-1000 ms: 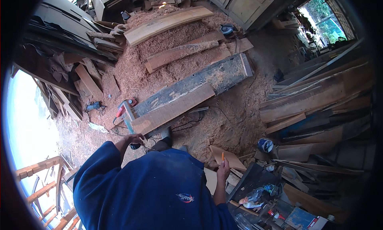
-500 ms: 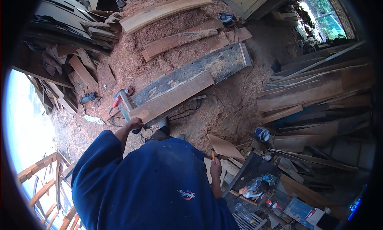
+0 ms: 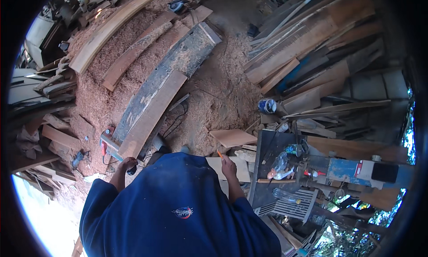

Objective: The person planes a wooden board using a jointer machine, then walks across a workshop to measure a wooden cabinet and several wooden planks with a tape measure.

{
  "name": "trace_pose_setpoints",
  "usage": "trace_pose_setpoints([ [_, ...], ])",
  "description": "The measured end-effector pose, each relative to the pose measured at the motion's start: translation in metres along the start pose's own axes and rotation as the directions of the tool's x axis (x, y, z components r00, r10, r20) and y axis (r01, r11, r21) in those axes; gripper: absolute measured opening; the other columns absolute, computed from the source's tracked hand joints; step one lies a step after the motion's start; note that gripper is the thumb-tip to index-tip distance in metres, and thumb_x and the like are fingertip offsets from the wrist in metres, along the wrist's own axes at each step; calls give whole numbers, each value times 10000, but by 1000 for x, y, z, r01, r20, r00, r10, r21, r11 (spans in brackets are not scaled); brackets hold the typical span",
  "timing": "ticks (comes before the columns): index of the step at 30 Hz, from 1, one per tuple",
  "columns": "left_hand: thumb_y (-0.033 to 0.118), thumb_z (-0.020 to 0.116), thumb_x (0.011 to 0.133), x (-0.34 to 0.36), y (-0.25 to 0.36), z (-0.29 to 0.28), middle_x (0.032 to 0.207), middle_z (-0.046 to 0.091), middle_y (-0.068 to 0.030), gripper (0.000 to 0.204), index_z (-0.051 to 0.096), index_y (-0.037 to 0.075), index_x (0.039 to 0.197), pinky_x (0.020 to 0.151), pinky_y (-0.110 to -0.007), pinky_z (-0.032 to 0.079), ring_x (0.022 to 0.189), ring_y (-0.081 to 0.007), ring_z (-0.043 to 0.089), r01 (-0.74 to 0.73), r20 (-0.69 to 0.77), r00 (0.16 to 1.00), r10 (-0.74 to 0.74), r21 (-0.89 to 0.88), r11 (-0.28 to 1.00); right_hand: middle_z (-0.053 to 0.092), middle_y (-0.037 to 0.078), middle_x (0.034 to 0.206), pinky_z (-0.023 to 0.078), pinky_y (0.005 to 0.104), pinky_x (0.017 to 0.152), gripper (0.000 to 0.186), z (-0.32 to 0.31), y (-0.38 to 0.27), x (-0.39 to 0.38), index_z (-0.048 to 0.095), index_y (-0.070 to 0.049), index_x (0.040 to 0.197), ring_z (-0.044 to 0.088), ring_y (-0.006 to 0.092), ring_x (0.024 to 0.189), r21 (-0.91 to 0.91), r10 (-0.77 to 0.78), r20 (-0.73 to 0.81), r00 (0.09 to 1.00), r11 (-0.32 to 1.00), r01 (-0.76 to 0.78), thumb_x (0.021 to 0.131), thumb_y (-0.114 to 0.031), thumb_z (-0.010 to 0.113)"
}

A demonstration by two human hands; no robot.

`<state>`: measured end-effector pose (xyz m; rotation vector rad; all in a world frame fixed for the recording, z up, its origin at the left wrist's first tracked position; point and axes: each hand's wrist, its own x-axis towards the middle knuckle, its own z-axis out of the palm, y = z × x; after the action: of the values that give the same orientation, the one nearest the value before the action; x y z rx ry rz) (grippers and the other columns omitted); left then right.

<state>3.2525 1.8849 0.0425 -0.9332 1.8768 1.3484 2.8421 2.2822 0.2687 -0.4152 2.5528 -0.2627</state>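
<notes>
My left hand (image 3: 128,164) is closed at the near end of a brown plank (image 3: 154,112), around a small dark object (image 3: 132,170) mostly hidden by the fingers. Whether the hand also touches the plank is unclear. The plank lies along a long dark bench (image 3: 147,85) dusted with shavings. An orange pencil (image 3: 220,154) sticks up from the closed fingers of my right hand (image 3: 229,167). That hand is out to my right, above pale board pieces and beside a cluttered worktable (image 3: 263,158). A red power tool (image 3: 105,143) rests by the bench's near end.
Curved timbers (image 3: 113,29) lie on shavings beyond the bench. Stacked planks (image 3: 307,38) fill the right side. A paint bucket (image 3: 267,106) stands near the worktable, which bears a plastic bottle (image 3: 285,195). Cables (image 3: 176,123) trail along the floor. Another power tool (image 3: 78,159) lies left.
The view has swung right, so the bench and plank appear further left and more of the worktable shows. The left hand stays near the plank's end; the right hand still holds the pencil.
</notes>
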Motion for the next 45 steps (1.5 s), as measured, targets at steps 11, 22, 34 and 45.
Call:
trace_pose_setpoints([
  [11, 254, 659, 805, 14, 26, -53, 801, 685, -136, 297, 703, -10, 932, 689, -360, 503, 747, -208, 643, 26, -190, 980, -60, -179, 983, 572, 221, 1031, 460, 486, 807, 328, -78, 41, 7, 521, -40, 1165, 565, 427, 943, 144, 214, -811, 544, 975, -168, 842, 9, 492],
  [22, 120, 560, 718, -36, 31, -57, 613, 613, -142, 164, 620, 14, 608, 551, -423, 448, 574, -231, 605, -6, -379, 925, 20, 38, 999, 524, 128, 1176, 425, 477, 930, 385, -87, 93, -2, 596, -135, 1139, 490, 326, 1138, 44, 434, -770, 468, 768, -639, 755, -152, 618],
  [34, 280, 622, 842, -12, 52, -7, 929, 703, -91, 269, 725, 91, 1002, 781, -386, 517, 866, -250, 662, 80, -60, 995, -81, -21, 997, 525, 161, 1154, 449, 477, 929, 296, -42, -42, 12, 624, -50, 1039, 513, 377, 1109, -218, -409, -554, 725, 912, 348, 748, -23, 578],
  [45, 212, 670, 835, -31, 76, -2, 839, 693, -51, 231, 724, 116, 1039, 653, -369, 522, 728, -180, 642, 187, 126, 980, -155, -300, 935, 663, 179, 1026, 487, 415, 884, 298, 11, 4, 42, 693, -71, 1048, 621, 332, 988, -24, -444, 116, 888, 893, 450, 809, -232, 619],
])
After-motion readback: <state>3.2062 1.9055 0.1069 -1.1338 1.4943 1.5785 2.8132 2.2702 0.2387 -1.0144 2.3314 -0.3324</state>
